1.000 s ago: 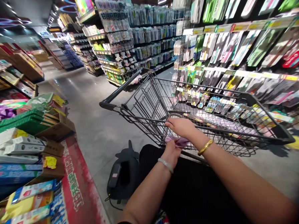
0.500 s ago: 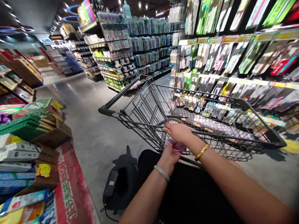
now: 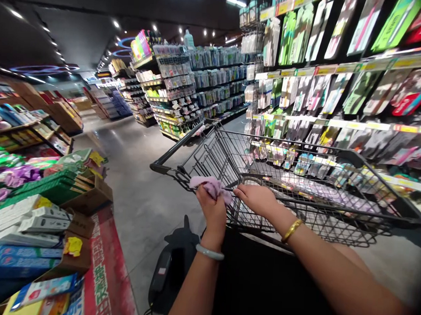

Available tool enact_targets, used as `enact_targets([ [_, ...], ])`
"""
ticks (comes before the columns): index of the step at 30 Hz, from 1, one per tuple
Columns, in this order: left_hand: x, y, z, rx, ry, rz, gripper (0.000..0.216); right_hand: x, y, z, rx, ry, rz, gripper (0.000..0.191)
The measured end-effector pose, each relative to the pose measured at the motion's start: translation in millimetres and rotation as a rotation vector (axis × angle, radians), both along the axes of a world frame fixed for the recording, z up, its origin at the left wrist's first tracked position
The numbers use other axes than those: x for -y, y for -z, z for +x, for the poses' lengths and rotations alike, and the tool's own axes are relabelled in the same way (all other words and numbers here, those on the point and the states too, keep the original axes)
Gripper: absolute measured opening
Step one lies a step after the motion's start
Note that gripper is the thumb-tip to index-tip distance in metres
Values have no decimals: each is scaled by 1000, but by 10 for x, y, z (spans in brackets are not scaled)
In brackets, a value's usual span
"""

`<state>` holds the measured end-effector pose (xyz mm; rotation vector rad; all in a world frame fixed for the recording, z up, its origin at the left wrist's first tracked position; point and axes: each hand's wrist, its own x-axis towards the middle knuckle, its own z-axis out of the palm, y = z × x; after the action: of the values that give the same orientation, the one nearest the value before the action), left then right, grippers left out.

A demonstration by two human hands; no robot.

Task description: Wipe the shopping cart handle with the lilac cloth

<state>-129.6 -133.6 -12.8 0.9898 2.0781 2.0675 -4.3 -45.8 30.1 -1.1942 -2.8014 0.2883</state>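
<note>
A black wire shopping cart [image 3: 351, 158] stands in front of me in a store aisle. My left hand [image 3: 213, 209] is closed round a pink cloth [image 3: 209, 184] and presses it on the cart's near rim, left of centre. My right hand [image 3: 257, 200] grips the same rim just to the right, fingers curled over the wire. A pale bangle sits on my left wrist and a gold one on my right. The cart basket looks bare of goods.
Shelves of hanging packaged goods [image 3: 341, 89] line the right side. Stacked boxes in cardboard trays [image 3: 34, 214] fill a low display at left, on a red floor mat [image 3: 102, 274]. A dark bag [image 3: 172, 268] hangs by my hip. The grey aisle floor [image 3: 132, 172] runs ahead.
My left hand came up from below my right wrist to the cart rim on the left, bringing the pink cloth with it. My view lifted slightly.
</note>
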Motion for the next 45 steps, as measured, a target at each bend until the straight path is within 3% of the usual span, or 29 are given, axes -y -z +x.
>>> enact_targets([
  [2, 29, -7, -87, -330, 50, -208, 52, 8, 6, -1, 4, 5, 6, 63],
  [4, 61, -63, -153, -545, 193, -334, 46, 13, 12, 3, 0, 2, 20, 61],
  [6, 87, -201, -248, -664, 247, -361, 43, 15, 15, 12, -13, -2, 21, 60],
  [10, 65, -590, -544, -882, 69, -409, 44, 16, 11, 26, -39, 9, -9, 65],
  [12, 9, -691, -658, -989, 151, -563, 41, 21, 8, 27, -48, 18, -5, 64],
  [14, -71, -686, -701, -1019, 313, -707, 34, 30, 10, 25, -51, 25, 6, 62],
  [17, -241, -575, -641, -836, 503, -744, 25, 49, 17, 22, -48, 35, 14, 54],
  [21, -522, -474, -416, -590, 614, -664, 37, 60, 16, 32, -36, 60, 12, 49],
  [24, -620, -453, -263, -579, 629, -640, 44, 49, 2, 76, -27, 75, -1, 53],
  [29, -431, -435, -248, -653, 675, -554, 30, 18, -25, 241, -66, 100, -31, 53],
  [35, -420, -451, -185, -451, 495, -397, 42, -108, 9, 405, -295, 111, -261, 55],
  [38, -482, -451, -75, -354, 503, -450, 45, -190, 66, 419, -492, 63, -357, 82],
  [41, -524, -458, 0, -174, 487, -430, 53, -199, 95, 344, -623, -100, -345, 111],
  [43, -544, -477, 9, -9, 507, -336, 58, -166, 83, 239, -681, -210, -343, 111],
  [45, -547, -508, -40, 93, 532, -205, 65, -135, 52, 115, -745, -227, -350, 97],
])
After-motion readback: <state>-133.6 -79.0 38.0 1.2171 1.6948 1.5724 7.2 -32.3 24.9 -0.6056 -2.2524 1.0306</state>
